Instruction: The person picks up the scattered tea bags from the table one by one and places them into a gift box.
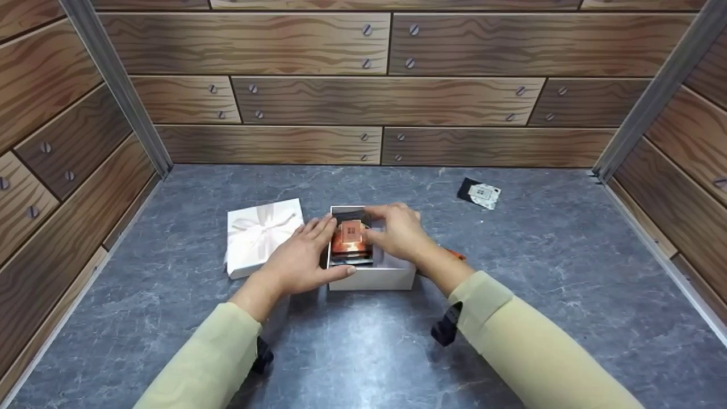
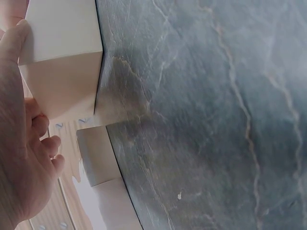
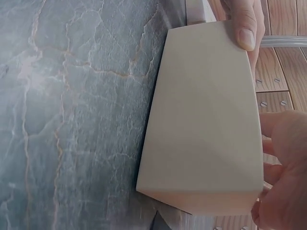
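Note:
A white box (image 1: 372, 278), its top uncovered, stands in front of me with a small stack of dark and orange packets (image 1: 351, 241) in its left part. My left hand (image 1: 304, 258) rests against the box's left side with fingers extended, the thumb on the front rim. In the right wrist view, that thumb tip overlaps the long front wall. With thumb and forefinger, my right hand (image 1: 400, 233) pinches the top orange packet at its right edge. The other right fingers are over the box's right part, which they partly hide.
Left of the box lies a white lid (image 1: 258, 236) with a pale ribbon bow. A black and white packet (image 1: 480, 193) is on the marbled table (image 1: 539, 255) at the back right. Something orange (image 1: 457, 254) shows beyond my right wrist. Wood-patterned walls (image 1: 318, 99) surround the table.

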Demonstrator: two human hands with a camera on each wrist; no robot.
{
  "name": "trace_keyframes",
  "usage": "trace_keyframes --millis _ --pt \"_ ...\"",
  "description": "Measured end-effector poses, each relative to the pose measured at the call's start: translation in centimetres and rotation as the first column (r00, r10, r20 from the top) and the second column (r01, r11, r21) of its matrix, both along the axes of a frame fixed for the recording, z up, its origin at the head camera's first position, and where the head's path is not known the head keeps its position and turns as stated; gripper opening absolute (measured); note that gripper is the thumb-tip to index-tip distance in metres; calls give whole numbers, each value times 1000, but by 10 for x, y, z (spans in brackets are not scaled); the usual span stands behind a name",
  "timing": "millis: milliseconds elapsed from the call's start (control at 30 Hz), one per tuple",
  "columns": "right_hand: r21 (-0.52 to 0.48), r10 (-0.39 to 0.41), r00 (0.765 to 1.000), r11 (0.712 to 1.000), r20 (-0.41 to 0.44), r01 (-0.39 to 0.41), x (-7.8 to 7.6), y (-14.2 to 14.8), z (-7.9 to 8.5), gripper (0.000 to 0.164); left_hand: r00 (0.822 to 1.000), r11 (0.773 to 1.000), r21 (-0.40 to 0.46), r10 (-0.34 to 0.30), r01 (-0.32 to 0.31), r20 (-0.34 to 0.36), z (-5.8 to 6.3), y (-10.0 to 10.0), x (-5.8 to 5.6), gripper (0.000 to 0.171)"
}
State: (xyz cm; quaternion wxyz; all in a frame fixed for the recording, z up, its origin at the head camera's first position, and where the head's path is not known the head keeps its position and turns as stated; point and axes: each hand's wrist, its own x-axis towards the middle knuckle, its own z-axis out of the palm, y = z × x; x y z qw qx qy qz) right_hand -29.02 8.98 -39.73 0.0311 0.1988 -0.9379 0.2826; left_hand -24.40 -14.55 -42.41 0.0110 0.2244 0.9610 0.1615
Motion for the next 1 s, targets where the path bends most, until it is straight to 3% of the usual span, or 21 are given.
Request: trace_keyframes --millis 267,533,733,1000 --pt "-107 1 1000 994 15 1 -2 26 14 58 1000 1000 -4 -4 4 9 1 2 0 116" --pt "-293 -31 999 955 25 37 -9 80 21 58 1000 1000 -6 -10 10 6 1 3 0 116" --pt "-323 -21 999 946 35 32 -15 127 10 58 1000 1000 -6 -7 7 7 1 1 1 116" --pt "-333 65 980 943 189 2 -12 169 -19 72 1000 1000 8 -16 16 4 1 -1 1 114"
